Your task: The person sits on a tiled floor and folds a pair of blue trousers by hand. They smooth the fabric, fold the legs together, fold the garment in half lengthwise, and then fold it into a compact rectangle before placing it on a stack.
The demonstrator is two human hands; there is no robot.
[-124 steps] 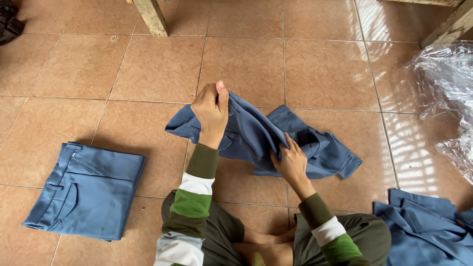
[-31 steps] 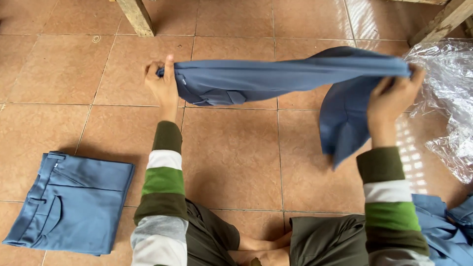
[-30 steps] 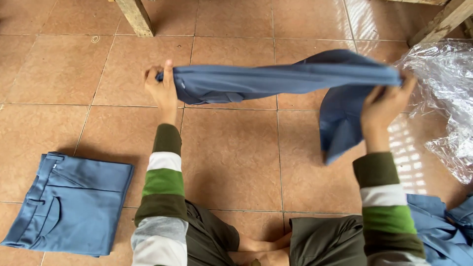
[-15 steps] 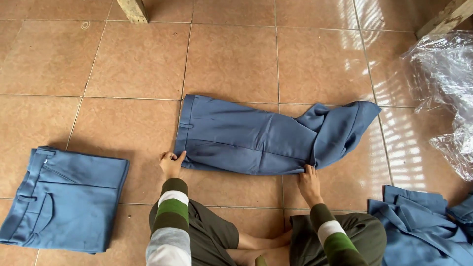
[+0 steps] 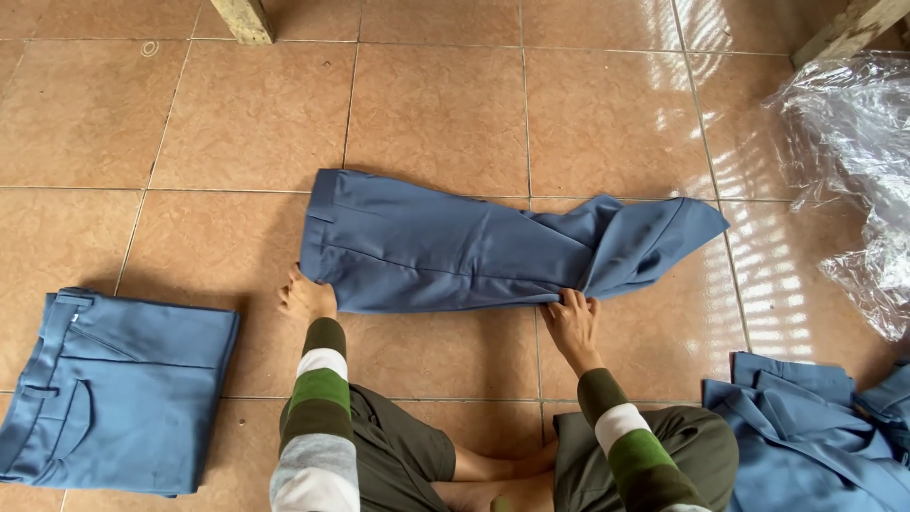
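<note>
Both hands, left (image 5: 305, 298) and right (image 5: 572, 320), press open-fingered on the blue trousers' (image 5: 455, 248) near edge

Folded blue trousers (image 5: 118, 393) lie left on the tiled floor (image 5: 436, 104), clear plastic sheeting (image 5: 853, 161) right, a blue garment pile (image 5: 815, 436) below.

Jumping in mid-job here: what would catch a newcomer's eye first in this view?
The blue trousers lie spread lengthwise across the tiled floor in the middle, legs bunched at the right end. The left hand touches their waistband corner and the right hand presses the near edge. A folded blue pair sits at lower left, a heap of blue garments at lower right, and crumpled clear plastic at the right edge.
</note>
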